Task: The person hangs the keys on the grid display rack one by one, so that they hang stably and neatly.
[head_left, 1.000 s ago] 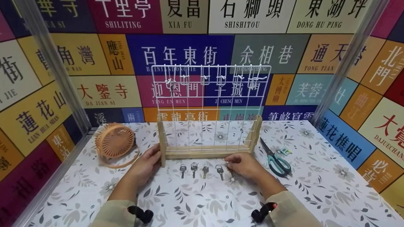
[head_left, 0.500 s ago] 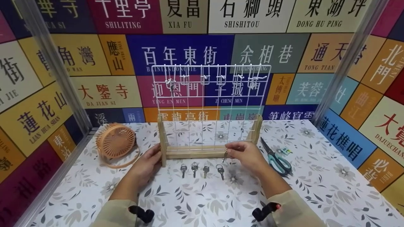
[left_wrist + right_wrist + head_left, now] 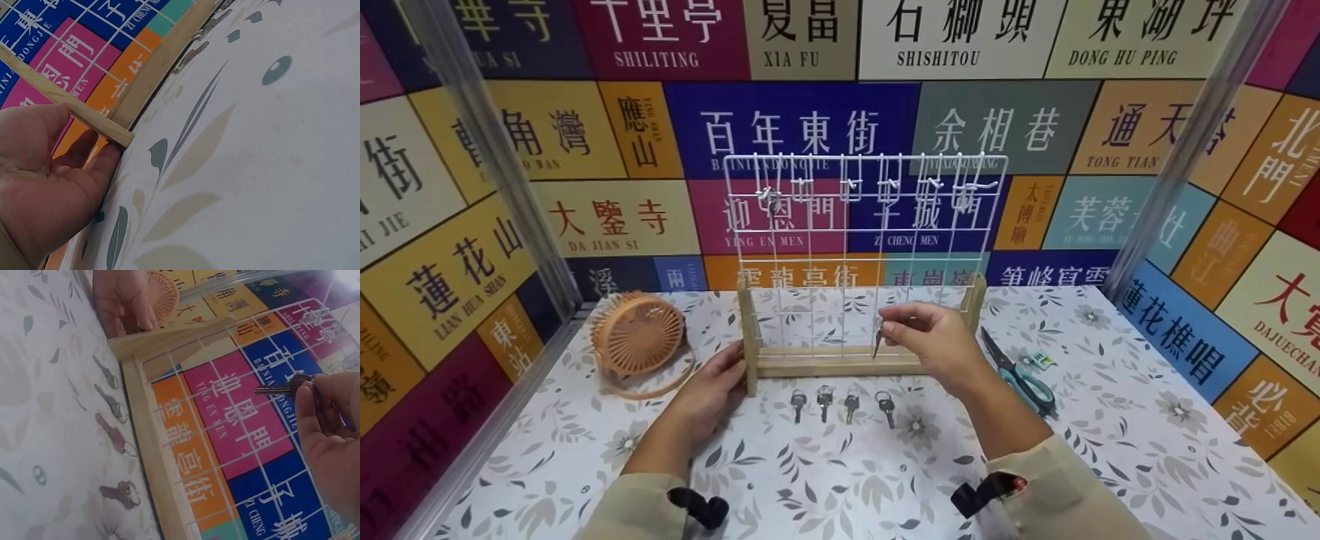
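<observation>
The head view looks forward and down over the counter (image 3: 1110, 442) at the wire rack (image 3: 861, 225). The left wrist view sits close, low along the counter; the right wrist view looks close across it. All share the rack's wooden base (image 3: 840, 361).

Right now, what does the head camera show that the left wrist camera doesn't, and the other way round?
Only the head view shows the right hand pinching a dark metal key before the white wire grid, four more keys lying in a row, the peach round fan and the teal-handled scissors. Only the left wrist view shows the left hand's fingers close against the end of the wooden frame's foot. Both show the left hand at the frame and the floral tablecloth.
</observation>
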`<state>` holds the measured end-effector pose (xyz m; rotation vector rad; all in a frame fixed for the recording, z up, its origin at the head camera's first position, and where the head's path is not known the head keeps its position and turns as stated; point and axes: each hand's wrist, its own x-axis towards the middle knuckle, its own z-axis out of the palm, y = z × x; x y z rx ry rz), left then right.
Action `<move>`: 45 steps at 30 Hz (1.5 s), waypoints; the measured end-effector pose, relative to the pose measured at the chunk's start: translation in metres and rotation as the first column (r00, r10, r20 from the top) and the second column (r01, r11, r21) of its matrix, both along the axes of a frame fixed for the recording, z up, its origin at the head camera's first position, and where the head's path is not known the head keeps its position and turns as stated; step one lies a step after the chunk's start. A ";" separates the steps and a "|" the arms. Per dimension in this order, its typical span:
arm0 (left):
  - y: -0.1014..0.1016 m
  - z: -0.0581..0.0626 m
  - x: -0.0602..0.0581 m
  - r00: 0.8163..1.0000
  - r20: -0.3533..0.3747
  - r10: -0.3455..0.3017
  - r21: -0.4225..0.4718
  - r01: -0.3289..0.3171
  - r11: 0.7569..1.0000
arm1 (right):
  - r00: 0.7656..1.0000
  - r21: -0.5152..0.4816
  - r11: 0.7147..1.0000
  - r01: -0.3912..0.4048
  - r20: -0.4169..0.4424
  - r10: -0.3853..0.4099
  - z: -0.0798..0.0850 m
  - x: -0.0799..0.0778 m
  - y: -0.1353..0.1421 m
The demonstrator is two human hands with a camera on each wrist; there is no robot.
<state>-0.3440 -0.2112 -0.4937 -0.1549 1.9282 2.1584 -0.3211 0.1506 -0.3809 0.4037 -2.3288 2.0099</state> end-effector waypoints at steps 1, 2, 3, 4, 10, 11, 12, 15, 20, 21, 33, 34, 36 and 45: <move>0.000 0.000 0.000 1.000 -0.002 0.000 0.001 0.000 1.000 | 1.000 -0.006 1.000 -0.004 -0.018 0.004 0.007 0.000 -0.003; 0.000 -0.001 0.000 1.000 -0.007 -0.003 -0.001 0.003 1.000 | 0.999 -0.016 1.000 -0.008 -0.035 0.007 0.014 0.000 -0.005; 0.001 -0.001 -0.001 1.000 -0.010 -0.004 0.002 0.004 1.000 | 0.999 -0.025 1.000 -0.010 -0.052 0.009 0.021 -0.001 -0.008; 0.001 -0.001 -0.001 1.000 -0.012 -0.004 0.001 0.004 1.000 | 0.998 -0.032 0.999 -0.013 -0.067 0.011 0.027 -0.001 -0.010; 0.002 -0.005 -0.001 0.999 -0.035 -0.009 0.020 0.010 1.000 | 0.992 -0.065 0.997 -0.044 -0.117 0.037 0.062 -0.006 -0.028; 0.002 -0.006 0.000 0.999 -0.042 -0.011 0.031 0.012 0.999 | 0.991 -0.075 0.996 -0.053 -0.124 0.043 0.067 -0.007 -0.031; 0.002 -0.006 0.000 0.999 -0.051 -0.014 0.040 0.016 0.999 | 0.990 -0.085 0.994 -0.063 -0.132 0.051 0.072 -0.008 -0.035; 0.001 -0.006 0.000 0.999 -0.054 -0.004 0.055 0.007 0.998 | 0.985 -0.139 0.986 -0.092 -0.155 0.070 0.087 -0.010 -0.049; 0.000 -0.005 0.000 0.999 -0.035 0.006 0.042 -0.005 0.999 | 0.984 -0.267 0.956 -0.119 -0.159 0.079 0.108 -0.014 -0.073; 0.000 -0.005 0.000 0.999 -0.033 0.005 0.037 -0.004 0.999 | 0.985 -0.291 0.949 -0.120 -0.153 0.077 0.111 -0.015 -0.078; 0.000 -0.003 0.001 1.000 -0.019 0.002 0.007 -0.002 1.000 | 0.994 -0.443 0.892 -0.091 -0.100 0.052 0.130 -0.025 -0.108; 0.000 -0.003 0.001 1.000 -0.016 0.004 0.005 -0.004 1.000 | 0.994 -0.451 0.888 -0.088 -0.095 0.050 0.131 -0.025 -0.109; 0.000 -0.003 0.001 1.000 -0.010 0.008 0.005 -0.008 1.000 | 0.995 -0.465 0.881 -0.082 -0.085 0.048 0.132 -0.025 -0.112; 0.003 -0.003 0.003 0.999 -0.054 0.001 0.060 0.002 0.998 | 0.998 -0.558 0.828 -0.059 -0.041 0.043 0.134 -0.032 -0.122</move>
